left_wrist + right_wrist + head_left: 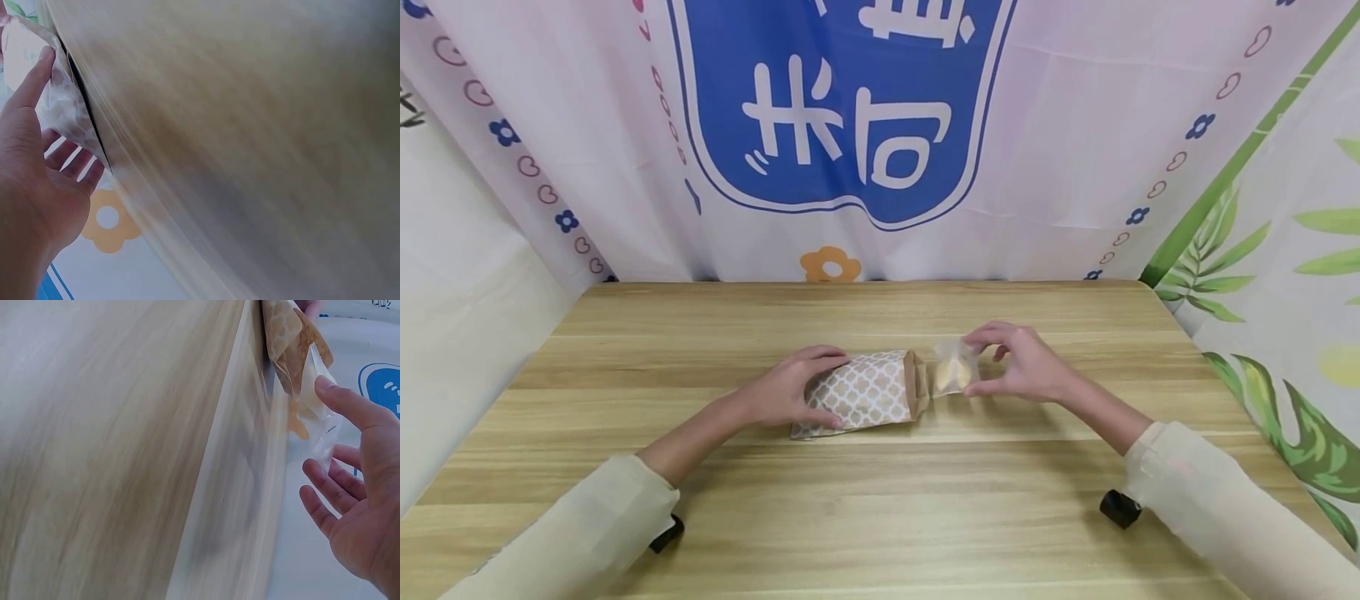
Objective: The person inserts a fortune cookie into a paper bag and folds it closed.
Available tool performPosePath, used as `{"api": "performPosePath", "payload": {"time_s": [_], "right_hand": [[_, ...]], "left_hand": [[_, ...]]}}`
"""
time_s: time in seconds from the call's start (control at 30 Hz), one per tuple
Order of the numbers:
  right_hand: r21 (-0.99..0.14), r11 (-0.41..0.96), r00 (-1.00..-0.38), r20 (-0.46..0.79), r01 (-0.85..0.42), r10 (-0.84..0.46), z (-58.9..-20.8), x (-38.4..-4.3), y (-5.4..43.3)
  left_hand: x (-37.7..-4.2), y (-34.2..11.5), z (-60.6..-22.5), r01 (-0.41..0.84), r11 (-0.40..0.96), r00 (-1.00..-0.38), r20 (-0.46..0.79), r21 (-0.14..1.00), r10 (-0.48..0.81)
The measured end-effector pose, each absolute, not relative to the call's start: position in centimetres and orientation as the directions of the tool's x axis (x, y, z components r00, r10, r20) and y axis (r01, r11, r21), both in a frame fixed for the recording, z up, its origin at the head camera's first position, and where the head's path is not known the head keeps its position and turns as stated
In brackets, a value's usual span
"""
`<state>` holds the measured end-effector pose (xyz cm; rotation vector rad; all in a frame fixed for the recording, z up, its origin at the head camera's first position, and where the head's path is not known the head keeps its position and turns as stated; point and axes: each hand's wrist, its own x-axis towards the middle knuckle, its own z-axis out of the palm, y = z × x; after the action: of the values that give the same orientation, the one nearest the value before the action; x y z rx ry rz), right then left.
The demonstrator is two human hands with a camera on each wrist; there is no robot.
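Observation:
A brown paper bag (868, 390) with a white lattice pattern lies on its side on the table, its mouth facing right. My left hand (793, 387) grips its closed end, thumb along the near side and fingers over the far side. Just outside the mouth is a small clear packet (953, 371) with yellowish pieces inside. My right hand (1018, 362) holds this packet by its right edge between thumb and fingers. In the right wrist view the packet (317, 415) overlaps the bag's opening (306, 347). The bag's inside is hidden.
The wooden table (880, 517) stretches around both hands. A white printed curtain (1045, 167) hangs behind its far edge, with a leaf-patterned cloth (1285, 275) at the right. Small black devices (1120, 508) sit by the sleeves.

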<state>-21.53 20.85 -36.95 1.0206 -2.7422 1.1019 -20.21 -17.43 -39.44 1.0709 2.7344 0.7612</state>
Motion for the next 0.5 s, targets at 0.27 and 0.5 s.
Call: {"api": "performPosePath", "payload": {"time_s": [0.27, 0.5], "right_hand": [[-0.613, 0.525, -0.775, 0.247, -0.59, -0.581, -36.8, -21.1, 19.6], [-0.628, 0.491, -0.755, 0.253, -0.604, -0.606, -37.0, -21.0, 18.8]], "left_hand": [[-20.2, -17.3, -39.4, 0.611, 0.623, -0.742, 0.08, 0.488, 0.666], [-20.2, -17.3, -39.4, 0.61, 0.623, -0.743, 0.08, 0.489, 0.664]]}}
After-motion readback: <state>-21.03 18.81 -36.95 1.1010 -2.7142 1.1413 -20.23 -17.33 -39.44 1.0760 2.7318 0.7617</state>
